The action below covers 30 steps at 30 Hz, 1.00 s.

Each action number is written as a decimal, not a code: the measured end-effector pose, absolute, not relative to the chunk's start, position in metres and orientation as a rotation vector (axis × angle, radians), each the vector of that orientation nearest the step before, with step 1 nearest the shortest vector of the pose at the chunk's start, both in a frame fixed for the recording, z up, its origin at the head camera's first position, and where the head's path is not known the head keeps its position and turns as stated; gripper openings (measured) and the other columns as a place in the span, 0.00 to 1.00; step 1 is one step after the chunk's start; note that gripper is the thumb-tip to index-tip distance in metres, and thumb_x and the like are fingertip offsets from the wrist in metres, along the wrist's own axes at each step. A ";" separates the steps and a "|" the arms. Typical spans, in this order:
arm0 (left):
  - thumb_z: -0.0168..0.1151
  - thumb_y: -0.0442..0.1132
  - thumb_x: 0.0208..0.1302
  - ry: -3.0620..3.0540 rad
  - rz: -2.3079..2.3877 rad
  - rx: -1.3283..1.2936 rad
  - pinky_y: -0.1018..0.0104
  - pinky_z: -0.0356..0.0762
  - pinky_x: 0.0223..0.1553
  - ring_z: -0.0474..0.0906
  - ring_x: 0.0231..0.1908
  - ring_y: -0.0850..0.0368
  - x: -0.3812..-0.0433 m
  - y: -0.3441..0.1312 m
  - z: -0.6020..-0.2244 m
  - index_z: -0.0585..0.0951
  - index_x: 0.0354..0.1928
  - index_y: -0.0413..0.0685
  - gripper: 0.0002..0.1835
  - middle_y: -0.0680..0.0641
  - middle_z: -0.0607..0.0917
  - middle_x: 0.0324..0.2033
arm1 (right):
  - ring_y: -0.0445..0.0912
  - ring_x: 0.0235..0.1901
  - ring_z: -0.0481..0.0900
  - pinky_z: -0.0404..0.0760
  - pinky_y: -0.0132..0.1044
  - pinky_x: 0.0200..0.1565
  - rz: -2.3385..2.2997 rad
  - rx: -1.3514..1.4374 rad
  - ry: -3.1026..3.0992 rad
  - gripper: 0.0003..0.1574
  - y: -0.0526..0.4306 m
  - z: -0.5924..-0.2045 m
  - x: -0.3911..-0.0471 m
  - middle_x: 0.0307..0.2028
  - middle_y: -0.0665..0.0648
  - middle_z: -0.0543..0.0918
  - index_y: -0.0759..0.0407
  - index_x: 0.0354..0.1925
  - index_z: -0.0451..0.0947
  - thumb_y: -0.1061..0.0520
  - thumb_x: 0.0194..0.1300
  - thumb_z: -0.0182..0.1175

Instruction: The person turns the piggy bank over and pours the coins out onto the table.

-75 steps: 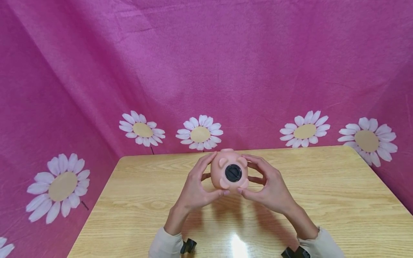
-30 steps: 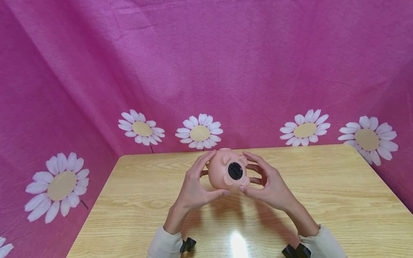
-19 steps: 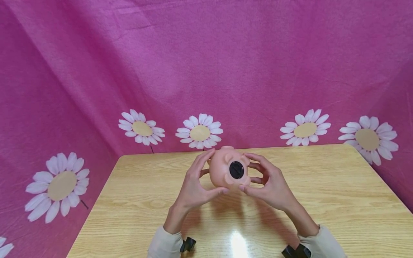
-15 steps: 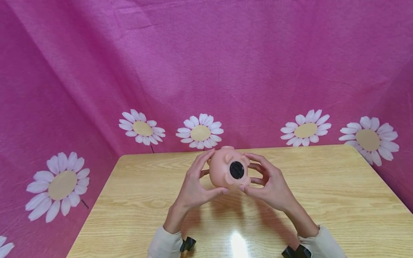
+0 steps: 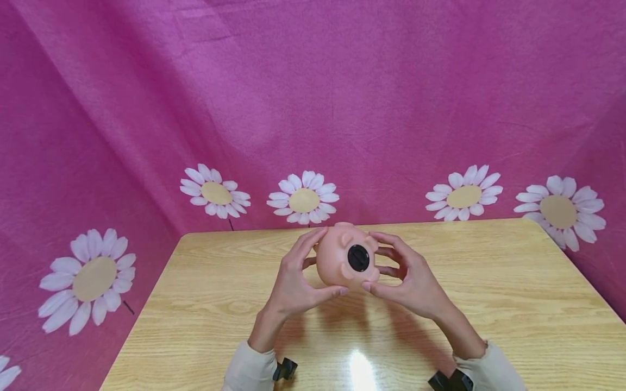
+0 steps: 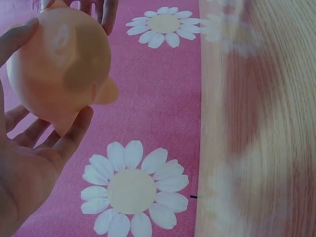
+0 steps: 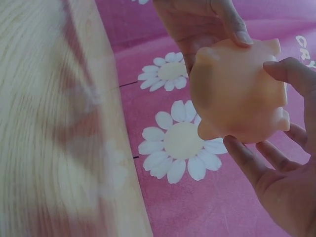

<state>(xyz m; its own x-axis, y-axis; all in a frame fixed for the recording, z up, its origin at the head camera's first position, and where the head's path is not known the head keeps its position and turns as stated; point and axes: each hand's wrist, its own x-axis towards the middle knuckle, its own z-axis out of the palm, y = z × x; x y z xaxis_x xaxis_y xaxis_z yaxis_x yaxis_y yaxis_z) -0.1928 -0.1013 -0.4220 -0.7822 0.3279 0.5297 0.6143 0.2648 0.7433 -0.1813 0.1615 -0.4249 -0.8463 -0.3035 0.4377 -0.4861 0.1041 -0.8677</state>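
A round pink piggy bank is held up above the table between both hands, its underside facing the head camera. A black round plug sits in that underside, with stubby feet around it. My left hand grips the left side, thumb below and fingers above and behind. On the other side my right hand grips it the same way, its thumb near the lower foot. In the left wrist view the piggy bank shows its smooth body and ears. The right wrist view shows the piggy bank between both hands' fingers.
A light wooden table lies beneath the hands. Behind it and to the left hangs a magenta cloth with white daisies. Black wrist cameras sit at both cuffs, such as the left camera.
Since the earliest frame the piggy bank has turned slightly, so its black plug has shifted right and more of its left side shows. Both hands keep their hold, almost unmoved.
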 end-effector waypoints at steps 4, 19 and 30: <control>0.90 0.39 0.43 -2.253 -1.498 -0.879 0.57 0.92 0.53 0.77 0.67 0.50 -0.194 -0.102 -0.422 0.72 0.78 0.52 0.56 0.48 0.76 0.73 | 0.36 0.64 0.81 0.90 0.38 0.58 1.787 0.812 -2.239 0.51 0.164 -0.421 -0.182 0.71 0.63 0.77 0.57 0.75 0.71 0.70 0.56 0.78; 0.90 0.41 0.41 -2.263 -1.464 -0.892 0.59 0.91 0.52 0.79 0.67 0.50 -0.193 -0.099 -0.423 0.74 0.76 0.50 0.55 0.47 0.79 0.70 | 0.40 0.50 0.84 0.91 0.31 0.46 1.489 0.747 -2.093 0.34 0.165 -0.406 -0.174 0.49 0.57 0.87 0.60 0.58 0.84 0.74 0.54 0.78; 0.90 0.39 0.41 -2.228 -1.443 -0.957 0.55 0.91 0.54 0.79 0.66 0.48 -0.192 -0.097 -0.425 0.74 0.76 0.48 0.55 0.44 0.79 0.70 | 0.38 0.34 0.83 0.85 0.25 0.29 1.413 0.791 -2.134 0.23 0.162 -0.407 -0.171 0.35 0.51 0.88 0.56 0.48 0.88 0.72 0.56 0.77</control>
<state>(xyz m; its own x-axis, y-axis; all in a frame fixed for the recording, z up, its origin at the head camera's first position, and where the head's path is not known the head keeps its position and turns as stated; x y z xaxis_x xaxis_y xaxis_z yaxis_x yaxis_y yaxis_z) -0.1917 -0.0965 -0.4246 -0.7248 0.3614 0.5865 0.6830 0.2657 0.6804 -0.1710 0.1624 -0.4069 -0.7296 -0.2100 0.6508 -0.6811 0.3077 -0.6643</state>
